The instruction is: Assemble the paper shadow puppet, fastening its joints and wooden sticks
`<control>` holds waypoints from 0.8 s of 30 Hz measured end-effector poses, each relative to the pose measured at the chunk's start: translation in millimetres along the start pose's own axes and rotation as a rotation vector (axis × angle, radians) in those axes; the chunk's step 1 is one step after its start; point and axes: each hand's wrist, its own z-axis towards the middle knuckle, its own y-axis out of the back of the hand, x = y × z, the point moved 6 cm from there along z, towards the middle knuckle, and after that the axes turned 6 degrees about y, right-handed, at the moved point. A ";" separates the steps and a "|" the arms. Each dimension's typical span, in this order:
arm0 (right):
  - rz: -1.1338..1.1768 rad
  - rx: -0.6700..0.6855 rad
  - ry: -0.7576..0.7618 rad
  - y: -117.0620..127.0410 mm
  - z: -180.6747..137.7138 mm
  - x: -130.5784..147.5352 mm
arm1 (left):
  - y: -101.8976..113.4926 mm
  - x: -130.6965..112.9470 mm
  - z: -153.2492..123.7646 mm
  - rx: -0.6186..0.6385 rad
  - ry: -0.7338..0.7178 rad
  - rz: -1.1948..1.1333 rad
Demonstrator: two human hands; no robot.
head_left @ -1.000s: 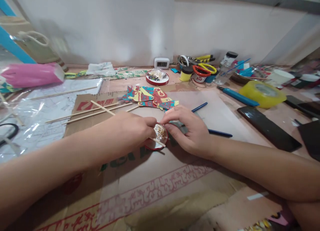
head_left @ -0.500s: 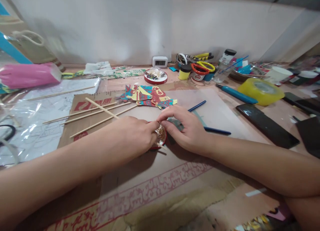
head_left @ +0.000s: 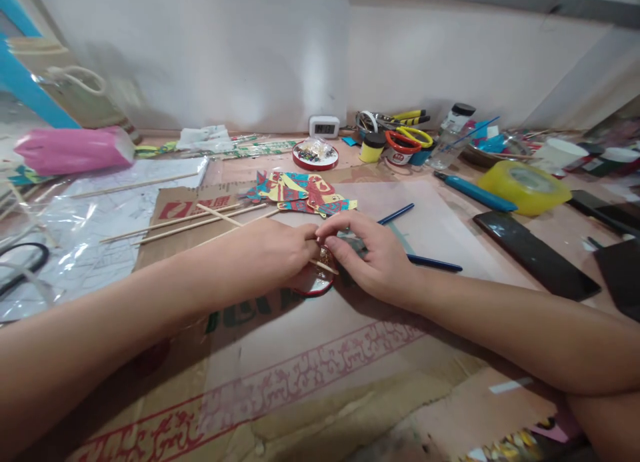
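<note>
My left hand (head_left: 270, 255) and my right hand (head_left: 373, 259) meet fingertip to fingertip over a small round red-rimmed dish (head_left: 313, 285) on the cardboard sheet (head_left: 280, 355). Both hands are closed in a pinch. The left hand holds a thin wooden stick (head_left: 220, 217) that runs under it and pokes out at the dish. What the right fingertips pinch is too small to make out; a bit of gold glitter shows between the hands. A colourful paper cut-out figure (head_left: 300, 192) lies just beyond the hands.
Several more wooden sticks (head_left: 170, 229) lie at left. Two blue pens (head_left: 435, 265), a dark flat case (head_left: 535, 254), a yellow tape roll (head_left: 523, 187), scissors (head_left: 407, 139), jars, a bead dish (head_left: 315, 155) and a small clock (head_left: 324, 126) crowd the back and right. A pink bag (head_left: 75, 149) sits far left.
Both hands have drawn closer together over the red dish, now hiding most of the gold glitter. The stick in my left hand has shifted slightly.
</note>
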 end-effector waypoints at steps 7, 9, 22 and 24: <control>0.142 -0.145 -0.104 8.1 2.5 -11.2 | 24.6 28.0 5.3 -0.211 0.235 -0.539; 0.195 -0.193 -0.068 11.1 2.6 -9.8 | 23.1 28.2 9.9 -0.131 0.286 -0.763; 0.220 -0.339 0.035 25.9 -1.1 -6.5 | 4.5 20.3 19.3 -0.157 0.431 -1.254; 0.232 -0.343 0.052 26.1 -1.7 -6.1 | 3.8 20.4 16.0 -0.141 0.460 -1.268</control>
